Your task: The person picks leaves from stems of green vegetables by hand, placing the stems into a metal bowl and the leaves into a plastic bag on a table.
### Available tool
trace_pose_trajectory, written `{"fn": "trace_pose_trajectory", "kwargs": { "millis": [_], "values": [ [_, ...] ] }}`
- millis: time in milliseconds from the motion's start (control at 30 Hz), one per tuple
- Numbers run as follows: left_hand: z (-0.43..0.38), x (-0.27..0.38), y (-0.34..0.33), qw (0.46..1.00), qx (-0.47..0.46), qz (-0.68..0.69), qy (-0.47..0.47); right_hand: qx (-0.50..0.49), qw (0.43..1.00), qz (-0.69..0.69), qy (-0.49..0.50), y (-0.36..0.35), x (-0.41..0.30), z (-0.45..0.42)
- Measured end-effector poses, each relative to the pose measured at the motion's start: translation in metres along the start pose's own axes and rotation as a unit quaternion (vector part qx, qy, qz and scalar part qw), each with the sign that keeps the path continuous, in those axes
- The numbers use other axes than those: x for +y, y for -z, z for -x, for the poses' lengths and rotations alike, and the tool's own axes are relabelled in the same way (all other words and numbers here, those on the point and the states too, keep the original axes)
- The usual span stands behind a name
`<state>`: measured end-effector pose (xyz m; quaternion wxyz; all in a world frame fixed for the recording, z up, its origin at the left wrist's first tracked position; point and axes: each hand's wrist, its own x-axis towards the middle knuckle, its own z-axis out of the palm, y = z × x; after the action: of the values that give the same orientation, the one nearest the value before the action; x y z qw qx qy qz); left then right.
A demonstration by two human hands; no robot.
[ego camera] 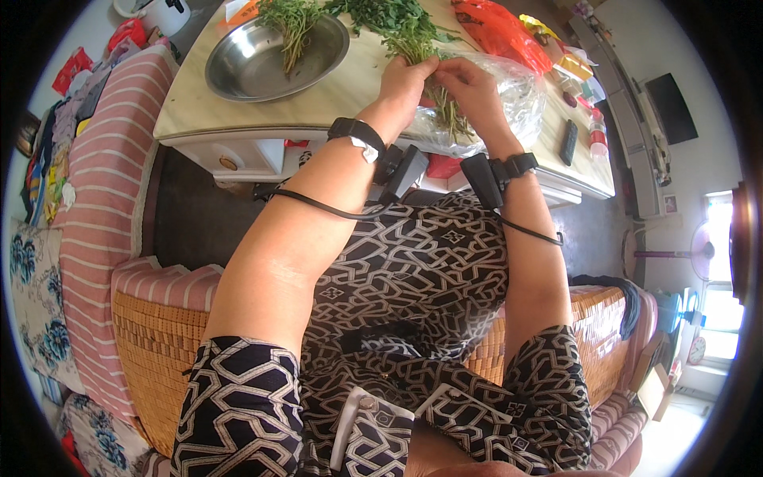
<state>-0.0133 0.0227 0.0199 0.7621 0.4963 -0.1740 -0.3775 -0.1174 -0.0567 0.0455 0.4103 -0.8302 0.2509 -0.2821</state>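
My left hand (408, 83) grips a bunch of leafy green stems (446, 113) above the front of a table. Leaves show beyond my fingers, and bare stem ends hang down between the hands. Close against it, my right hand (473, 83) has its thumb and fingertips pinched on the bunch near my left thumb. Under the hands lies a clear plastic bag (520, 98), spread and crumpled. To the left is a wide stainless steel basin (247, 77), with a bundle of greens (292, 39) over its far rim and inside. A loose heap of greens (381, 15) rests at the back.
The marble-patterned table (357, 77) also bears a red plastic bag (503, 33), a black remote control (569, 142) and a plastic bottle (598, 140). A striped-cloth sofa (101, 197) stands left. Black wrist devices (405, 170) with cables sit on both forearms.
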Motion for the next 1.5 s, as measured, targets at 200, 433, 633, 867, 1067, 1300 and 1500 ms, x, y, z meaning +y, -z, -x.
{"fn": "trace_pose_trajectory", "kwargs": {
  "millis": [200, 433, 633, 867, 1067, 1300, 1500],
  "values": [
    [-0.006, -0.004, 0.003, 0.999, 0.028, -0.03, -0.021, 0.041, 0.999, 0.016, 0.004, 0.004, 0.011, -0.004],
    [-0.008, -0.004, 0.003, 0.998, 0.034, -0.047, 0.001, 0.078, 0.992, 0.087, -0.039, 0.014, 0.028, -0.004],
    [-0.008, -0.005, 0.001, 0.999, 0.004, -0.032, 0.018, 0.044, 0.998, 0.046, -0.016, 0.011, 0.021, -0.005],
    [-0.006, -0.005, 0.002, 0.999, 0.002, -0.043, 0.004, 0.019, 0.998, 0.052, 0.032, 0.002, 0.01, -0.003],
    [-0.01, -0.008, 0.004, 0.998, -0.009, -0.058, -0.007, 0.015, 0.996, 0.084, 0.035, 0.005, 0.007, -0.002],
    [-0.005, -0.006, 0.0, 0.999, 0.022, -0.046, 0.0, -0.016, 0.997, 0.068, -0.021, 0.005, 0.008, 0.0],
    [-0.007, -0.002, 0.004, 0.992, 0.09, -0.086, 0.008, 0.033, 0.992, 0.11, -0.051, 0.013, 0.035, -0.007]
  ]
}}
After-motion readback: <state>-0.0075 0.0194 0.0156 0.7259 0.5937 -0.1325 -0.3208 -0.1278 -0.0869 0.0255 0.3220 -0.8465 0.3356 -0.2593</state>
